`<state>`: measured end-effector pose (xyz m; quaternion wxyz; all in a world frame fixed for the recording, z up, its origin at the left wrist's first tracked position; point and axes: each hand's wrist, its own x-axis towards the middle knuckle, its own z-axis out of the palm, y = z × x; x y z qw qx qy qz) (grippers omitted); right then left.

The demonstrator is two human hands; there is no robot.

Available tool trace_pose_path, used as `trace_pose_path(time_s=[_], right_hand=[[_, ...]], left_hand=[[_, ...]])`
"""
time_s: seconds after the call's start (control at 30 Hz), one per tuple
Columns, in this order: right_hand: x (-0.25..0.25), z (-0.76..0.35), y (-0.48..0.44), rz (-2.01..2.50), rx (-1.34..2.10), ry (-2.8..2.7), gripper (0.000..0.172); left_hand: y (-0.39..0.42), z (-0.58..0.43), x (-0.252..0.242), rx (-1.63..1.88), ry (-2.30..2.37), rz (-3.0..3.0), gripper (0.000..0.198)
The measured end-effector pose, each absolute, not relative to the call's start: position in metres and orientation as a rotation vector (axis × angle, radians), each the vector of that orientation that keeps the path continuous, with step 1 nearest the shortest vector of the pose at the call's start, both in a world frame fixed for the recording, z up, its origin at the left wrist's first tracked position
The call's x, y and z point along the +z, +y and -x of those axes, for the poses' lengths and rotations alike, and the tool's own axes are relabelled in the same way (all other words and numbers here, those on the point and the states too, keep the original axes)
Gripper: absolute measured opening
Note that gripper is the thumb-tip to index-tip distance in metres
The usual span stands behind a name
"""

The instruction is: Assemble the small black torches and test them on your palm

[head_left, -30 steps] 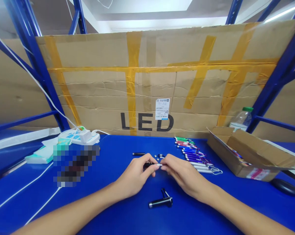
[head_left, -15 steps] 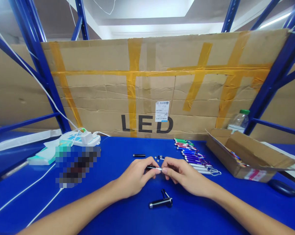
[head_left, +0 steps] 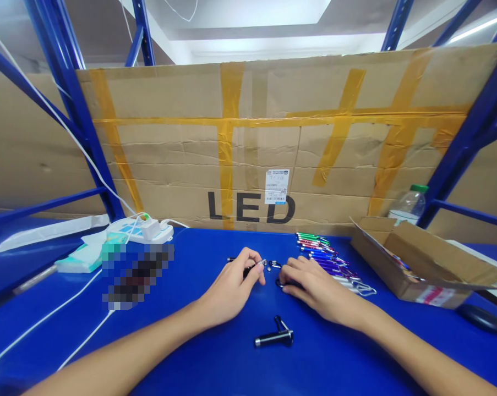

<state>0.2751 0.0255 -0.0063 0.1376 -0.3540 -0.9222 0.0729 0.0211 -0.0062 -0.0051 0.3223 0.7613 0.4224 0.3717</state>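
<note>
My left hand (head_left: 236, 281) pinches a slim black tube (head_left: 249, 270), like the body of a mini flashlight, with a silver piece (head_left: 263, 262) at its tip by my thumb. My right hand (head_left: 308, 283) rests low over the table, fingers curled round a small black clip piece (head_left: 278, 282) whose far part they cover. Between the hands lie another black-and-silver clip piece (head_left: 274, 264) and a tiny silver disc (head_left: 268, 269). Partly behind my left hand is a second black tube (head_left: 230, 259). Nearer me lies a black mini flashlight (head_left: 273, 338) with its clip.
Rows of coloured mini flashlights (head_left: 326, 258) lie to the right, beside an open cardboard box (head_left: 413, 286). A black computer mouse (head_left: 482, 318) and a green-capped bottle (head_left: 411, 203) are near it. A power strip (head_left: 161, 231) with white cables stands left. Taped cardboard (head_left: 182, 159) walls the back.
My right hand has left the silver end of the tube and moved right, onto a black clip piece. My left hand keeps the tube, now tilted up slightly. The view has shifted a little.
</note>
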Motion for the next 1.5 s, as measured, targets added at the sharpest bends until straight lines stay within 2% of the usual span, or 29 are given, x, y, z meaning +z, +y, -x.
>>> trace_pose_path(time_s=[0.3, 0.53, 0.67, 0.73, 0.9, 1.1, 1.3, 1.5], right_hand=[[-0.015, -0.274, 0.023, 0.995, 0.250, -2.644, 0.028], [-0.017, -0.271, 0.030, 0.975, 0.531, -2.366, 0.021], [-0.015, -0.268, 0.031, 0.955, 0.572, -2.307, 0.037], [-0.013, -0.266, 0.028, 0.933, 0.593, -2.317, 0.040], [-0.008, -0.262, 0.021, 0.930, 0.585, -2.326, 0.036], [-0.006, -0.264, 0.021, 0.916, 0.545, -2.313, 0.029], [-0.004, -0.264, 0.019, 0.841, 0.497, -2.334, 0.034], [-0.006, -0.263, 0.017, 0.793, 0.528, -2.320, 0.037]], left_hand=[[-0.001, -0.022, -0.010, 1.033, 1.245, -2.050, 0.023], [0.006, -0.021, -0.016, 1.039, 1.129, -1.992, 0.025], [0.009, -0.023, -0.021, 1.029, 1.055, -1.895, 0.027], [0.009, -0.023, -0.022, 1.017, 1.033, -1.847, 0.030], [0.008, -0.023, -0.022, 0.983, 1.035, -1.830, 0.034], [0.008, -0.022, -0.023, 0.978, 1.068, -1.930, 0.029], [0.004, -0.021, -0.018, 0.980, 1.034, -2.143, 0.018], [0.003, -0.020, -0.016, 0.996, 1.041, -2.211, 0.015]])
